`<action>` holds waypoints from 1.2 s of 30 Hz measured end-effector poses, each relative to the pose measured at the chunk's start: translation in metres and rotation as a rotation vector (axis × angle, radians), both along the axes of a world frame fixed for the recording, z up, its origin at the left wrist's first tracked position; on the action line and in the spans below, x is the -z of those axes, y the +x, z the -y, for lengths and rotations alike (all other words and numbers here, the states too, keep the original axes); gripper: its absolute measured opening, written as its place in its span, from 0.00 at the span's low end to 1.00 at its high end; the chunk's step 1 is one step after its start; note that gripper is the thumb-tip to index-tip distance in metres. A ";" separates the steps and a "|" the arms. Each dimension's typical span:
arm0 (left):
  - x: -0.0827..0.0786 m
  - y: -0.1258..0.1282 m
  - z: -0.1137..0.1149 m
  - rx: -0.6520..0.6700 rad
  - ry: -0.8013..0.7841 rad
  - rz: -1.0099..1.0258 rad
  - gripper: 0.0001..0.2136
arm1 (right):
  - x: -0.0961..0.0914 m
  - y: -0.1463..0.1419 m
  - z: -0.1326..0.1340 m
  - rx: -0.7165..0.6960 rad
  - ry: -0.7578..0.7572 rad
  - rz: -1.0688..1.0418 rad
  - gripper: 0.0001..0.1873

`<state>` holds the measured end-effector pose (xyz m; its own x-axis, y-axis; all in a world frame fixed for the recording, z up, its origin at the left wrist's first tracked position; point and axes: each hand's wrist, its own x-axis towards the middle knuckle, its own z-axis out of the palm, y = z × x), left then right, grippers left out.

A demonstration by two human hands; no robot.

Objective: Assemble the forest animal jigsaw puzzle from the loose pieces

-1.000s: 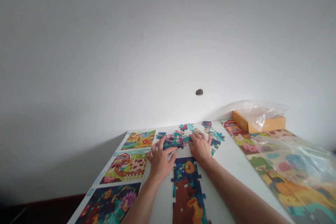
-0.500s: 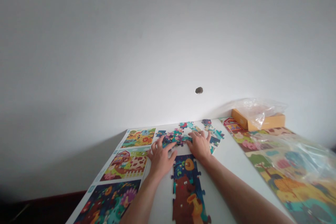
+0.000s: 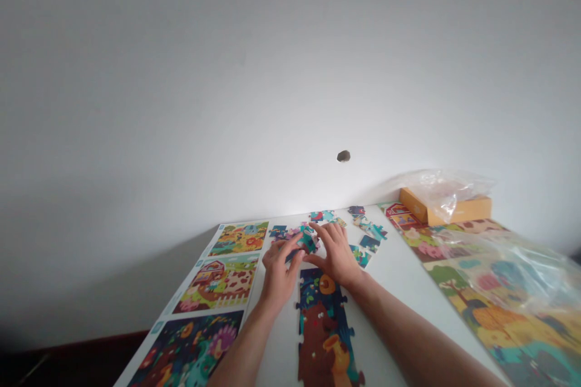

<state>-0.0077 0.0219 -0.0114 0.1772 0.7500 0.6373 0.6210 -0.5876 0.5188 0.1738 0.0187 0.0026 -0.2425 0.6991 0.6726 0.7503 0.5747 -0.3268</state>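
A plain white painted wall fills most of the view, with a small dark oval mark low on it. A white rectangular table stands against this wall in soft, even light and casts a faint grey shadow to its left, above a strip of dark reddish-brown floor

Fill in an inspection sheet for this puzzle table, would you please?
Surface: white table, largely covered.
Job's things: small teal-and-purple cluster of joined cardboard puzzle pieces between the hands; assembled brown bear puzzle strip nearer the person; loose teal pieces at right.
Clutter: printed picture sheet at left; plastic-wrapped colourful board at right; orange cardboard box under a clear plastic bag.
Hands: left hand and right hand both touch the cluster; grip unclear.
Cables: nothing seen.
Surroundings: plain white wall with a dark spot.
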 end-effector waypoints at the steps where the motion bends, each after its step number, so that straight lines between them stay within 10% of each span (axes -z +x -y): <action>1: 0.000 0.000 0.000 -0.004 0.000 0.011 0.15 | 0.001 0.000 0.000 -0.017 -0.002 0.017 0.32; 17: -0.003 -0.004 0.001 -0.079 0.041 0.092 0.07 | 0.002 0.001 0.000 -0.121 0.030 0.012 0.12; 26: 0.006 -0.004 -0.003 -0.036 -0.054 0.221 0.12 | -0.001 0.001 0.003 -0.077 -0.016 0.077 0.33; 36: 0.005 -0.005 -0.004 -0.038 -0.047 0.177 0.13 | 0.001 0.000 0.001 -0.070 -0.012 0.053 0.28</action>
